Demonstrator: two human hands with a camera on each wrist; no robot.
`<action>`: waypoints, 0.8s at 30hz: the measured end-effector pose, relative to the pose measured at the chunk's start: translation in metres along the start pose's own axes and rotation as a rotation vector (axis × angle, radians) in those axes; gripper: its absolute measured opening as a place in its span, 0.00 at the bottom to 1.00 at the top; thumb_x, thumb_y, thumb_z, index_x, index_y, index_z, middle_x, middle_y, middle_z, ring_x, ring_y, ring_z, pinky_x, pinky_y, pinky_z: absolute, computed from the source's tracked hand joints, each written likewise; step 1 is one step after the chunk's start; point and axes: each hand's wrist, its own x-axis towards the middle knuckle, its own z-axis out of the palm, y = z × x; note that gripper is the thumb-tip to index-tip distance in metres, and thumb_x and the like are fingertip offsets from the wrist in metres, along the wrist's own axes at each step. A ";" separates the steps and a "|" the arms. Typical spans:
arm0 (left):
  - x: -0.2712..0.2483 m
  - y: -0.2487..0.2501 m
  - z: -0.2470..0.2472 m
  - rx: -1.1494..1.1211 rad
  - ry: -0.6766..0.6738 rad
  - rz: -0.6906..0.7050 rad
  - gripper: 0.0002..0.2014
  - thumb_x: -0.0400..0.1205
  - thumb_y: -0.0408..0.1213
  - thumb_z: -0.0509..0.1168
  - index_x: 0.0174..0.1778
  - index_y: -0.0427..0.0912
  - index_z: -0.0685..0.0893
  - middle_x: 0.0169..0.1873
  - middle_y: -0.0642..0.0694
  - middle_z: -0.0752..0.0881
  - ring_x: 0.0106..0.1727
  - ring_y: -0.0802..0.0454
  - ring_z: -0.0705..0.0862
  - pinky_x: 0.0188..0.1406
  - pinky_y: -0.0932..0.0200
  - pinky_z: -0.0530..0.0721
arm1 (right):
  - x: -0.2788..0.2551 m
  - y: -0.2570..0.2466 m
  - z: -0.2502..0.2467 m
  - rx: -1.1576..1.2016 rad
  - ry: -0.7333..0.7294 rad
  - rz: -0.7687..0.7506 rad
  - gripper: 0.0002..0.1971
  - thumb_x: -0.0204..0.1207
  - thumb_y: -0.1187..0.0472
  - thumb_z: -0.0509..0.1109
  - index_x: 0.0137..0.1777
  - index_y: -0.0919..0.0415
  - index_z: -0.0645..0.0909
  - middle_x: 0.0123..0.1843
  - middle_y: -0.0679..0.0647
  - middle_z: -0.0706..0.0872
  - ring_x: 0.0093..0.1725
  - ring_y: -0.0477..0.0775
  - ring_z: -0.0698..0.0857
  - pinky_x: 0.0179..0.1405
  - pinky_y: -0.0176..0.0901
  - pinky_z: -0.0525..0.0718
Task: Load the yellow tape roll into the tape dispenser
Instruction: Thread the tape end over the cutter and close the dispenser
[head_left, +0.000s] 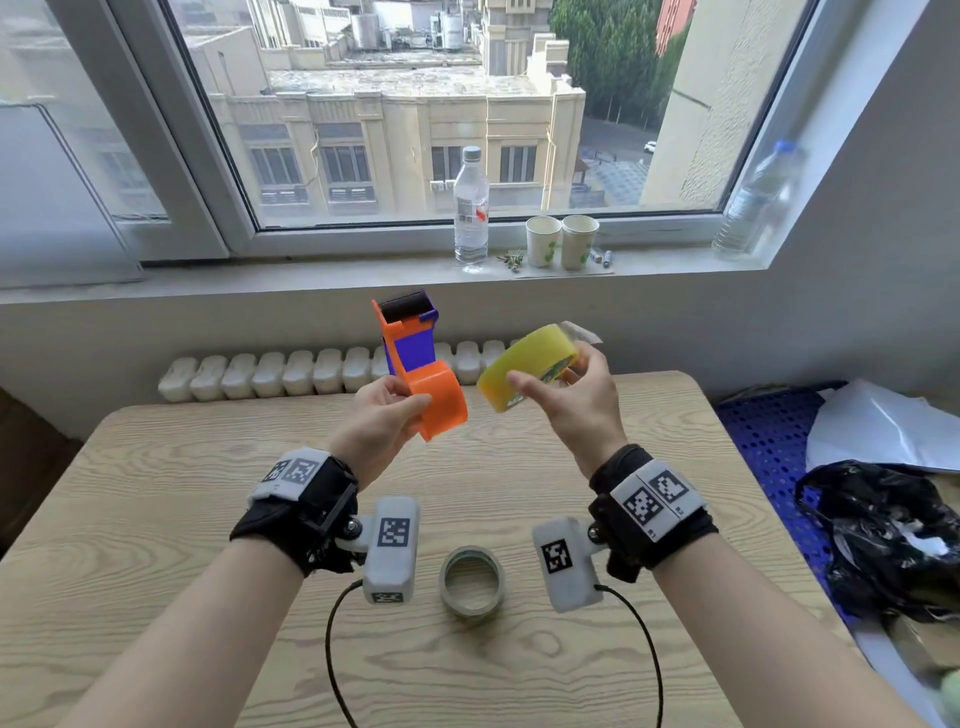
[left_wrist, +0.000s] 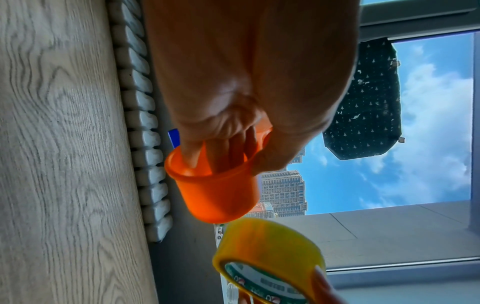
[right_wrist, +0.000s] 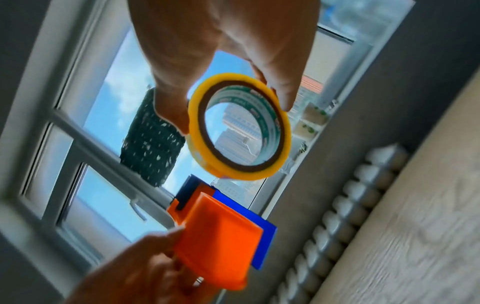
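Note:
My left hand (head_left: 387, 410) holds the orange and blue tape dispenser (head_left: 415, 364) upright above the table, fingers curled inside its round orange drum (left_wrist: 215, 191). My right hand (head_left: 566, 395) grips the yellow tape roll (head_left: 524, 364) by its rim, thumb on one side and fingers on the other. The roll (right_wrist: 239, 127) hangs a short way to the right of the dispenser (right_wrist: 221, 238), apart from it. A loose clear tab sticks out at the roll's top right. Through the roll's hollow core I see the window.
A clear tape roll (head_left: 471, 581) lies on the wooden table (head_left: 156, 519) between my wrists. A water bottle (head_left: 471, 208) and two paper cups (head_left: 561, 241) stand on the windowsill. A black plastic bag (head_left: 883, 540) and white paper lie at the right.

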 end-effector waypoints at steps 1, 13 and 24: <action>0.000 -0.001 0.000 0.011 -0.016 -0.002 0.08 0.80 0.21 0.59 0.40 0.38 0.74 0.40 0.41 0.80 0.38 0.50 0.80 0.36 0.60 0.79 | 0.002 -0.002 0.002 0.108 0.027 0.059 0.48 0.49 0.51 0.85 0.71 0.63 0.69 0.62 0.60 0.81 0.58 0.54 0.84 0.59 0.45 0.84; 0.000 -0.005 0.006 -0.051 -0.154 -0.028 0.10 0.78 0.18 0.60 0.52 0.35 0.75 0.49 0.36 0.82 0.50 0.43 0.83 0.47 0.58 0.86 | -0.002 -0.028 0.032 0.639 0.032 0.327 0.12 0.67 0.67 0.78 0.46 0.56 0.80 0.49 0.55 0.88 0.41 0.42 0.88 0.37 0.28 0.78; 0.000 -0.006 0.006 -0.143 -0.210 0.022 0.24 0.71 0.23 0.68 0.64 0.30 0.74 0.54 0.37 0.84 0.55 0.43 0.84 0.54 0.55 0.85 | -0.020 -0.021 0.051 0.552 -0.029 0.419 0.11 0.65 0.60 0.80 0.44 0.57 0.82 0.45 0.51 0.88 0.41 0.46 0.85 0.44 0.37 0.79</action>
